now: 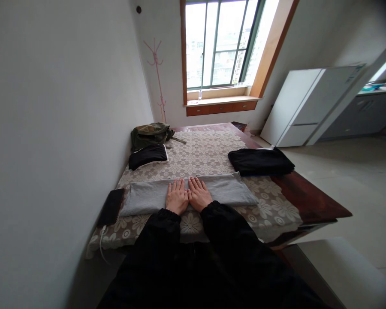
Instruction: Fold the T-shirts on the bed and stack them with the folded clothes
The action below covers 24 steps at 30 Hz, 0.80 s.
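A grey cloth (227, 189), folded into a long flat strip, lies across the near part of the table. My left hand (177, 197) rests palm down on its middle, fingers stretched forward. Right beside it, my right hand (198, 194) lies flat on the same cloth, the two hands touching or nearly so at the thumbs. Neither hand grips anything. The part of the cloth under the palms is hidden.
The table has a flowered lace cover (199, 150). Folded black cloth (260, 161) lies at the right, a black bundle (148, 156) and green bag (151, 134) at the left. A phone (111, 207) with a cable is near the left wall.
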### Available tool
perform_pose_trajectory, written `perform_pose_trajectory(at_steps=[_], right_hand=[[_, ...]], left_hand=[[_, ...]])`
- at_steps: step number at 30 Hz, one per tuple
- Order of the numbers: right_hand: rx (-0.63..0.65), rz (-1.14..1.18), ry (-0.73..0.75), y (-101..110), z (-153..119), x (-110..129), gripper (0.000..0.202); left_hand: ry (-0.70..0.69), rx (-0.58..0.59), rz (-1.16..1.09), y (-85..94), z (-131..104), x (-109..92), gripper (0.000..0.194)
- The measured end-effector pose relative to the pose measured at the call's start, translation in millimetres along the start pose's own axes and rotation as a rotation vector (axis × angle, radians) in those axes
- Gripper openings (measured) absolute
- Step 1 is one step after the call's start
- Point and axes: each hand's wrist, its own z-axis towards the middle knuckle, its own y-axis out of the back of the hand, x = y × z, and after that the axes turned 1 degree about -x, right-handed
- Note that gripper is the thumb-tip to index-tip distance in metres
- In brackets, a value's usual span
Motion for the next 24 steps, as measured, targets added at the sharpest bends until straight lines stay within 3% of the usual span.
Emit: perform_pose_trajectory(at_steps=[24], right_hand=[[0.040, -0.022, 0.025, 3.0, 0.6, -1.9, 0.060]], left_hand=[[0.017, 0.028, 0.068, 0.4, 1.4, -1.2, 0.061]])
